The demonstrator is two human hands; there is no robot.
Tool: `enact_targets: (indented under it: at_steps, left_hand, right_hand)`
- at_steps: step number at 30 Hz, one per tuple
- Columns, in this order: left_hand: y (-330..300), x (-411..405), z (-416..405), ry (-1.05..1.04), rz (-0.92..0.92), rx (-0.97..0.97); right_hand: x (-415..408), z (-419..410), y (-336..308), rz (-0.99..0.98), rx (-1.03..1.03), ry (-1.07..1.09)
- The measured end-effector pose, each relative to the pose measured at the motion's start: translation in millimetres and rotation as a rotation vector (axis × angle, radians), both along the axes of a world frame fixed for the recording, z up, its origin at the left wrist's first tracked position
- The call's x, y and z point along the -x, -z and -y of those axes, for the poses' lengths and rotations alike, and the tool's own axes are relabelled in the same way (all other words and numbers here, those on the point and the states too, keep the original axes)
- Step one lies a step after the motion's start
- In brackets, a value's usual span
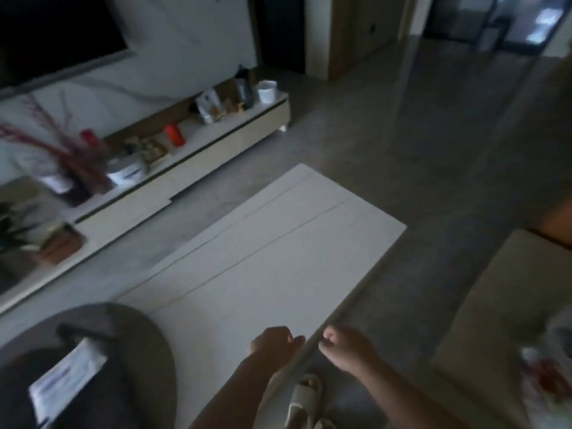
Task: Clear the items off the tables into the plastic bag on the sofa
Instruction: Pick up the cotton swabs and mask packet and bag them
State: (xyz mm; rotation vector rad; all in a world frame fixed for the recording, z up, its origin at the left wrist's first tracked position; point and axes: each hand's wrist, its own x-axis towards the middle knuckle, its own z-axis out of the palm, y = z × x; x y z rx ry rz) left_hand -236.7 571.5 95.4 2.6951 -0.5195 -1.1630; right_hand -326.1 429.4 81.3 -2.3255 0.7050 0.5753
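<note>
A white rectangular table (pixel 278 243) fills the middle of the dim, blurred view with nothing on its top. My left hand (pixel 275 340) hovers over its near edge, fingers curled shut and holding nothing. My right hand (pixel 346 346) is just past that edge, also loosely curled with nothing in it. At the lower left a dark round table (pixel 145 342) carries a white and blue flat packet (pixel 66 382) and a dark object (pixel 83 331) behind it. The plastic bag (pixel 544 363) lies blurred on the beige sofa (pixel 495 305) at the right edge.
A long low TV cabinet (pixel 198 156) along the far wall holds a red can, boxes, bags, a white bucket and a vase of red twigs. Grey floor runs between the tables and the sofa. My slippered foot (pixel 305 397) is below the table edge.
</note>
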Motion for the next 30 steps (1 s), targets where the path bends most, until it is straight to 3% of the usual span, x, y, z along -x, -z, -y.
enact_targets:
  at_steps: [15, 30]
  left_hand:
    - [-6, 14, -221, -0.633, -0.017, 0.009]
    - [-4, -9, -489, -0.967, 0.008, 0.009]
  right_hand:
    - [-87, -204, -27, -0.038, -0.005, -0.555]
    - [-165, -445, -23, 0.015, 0.112, -0.791]
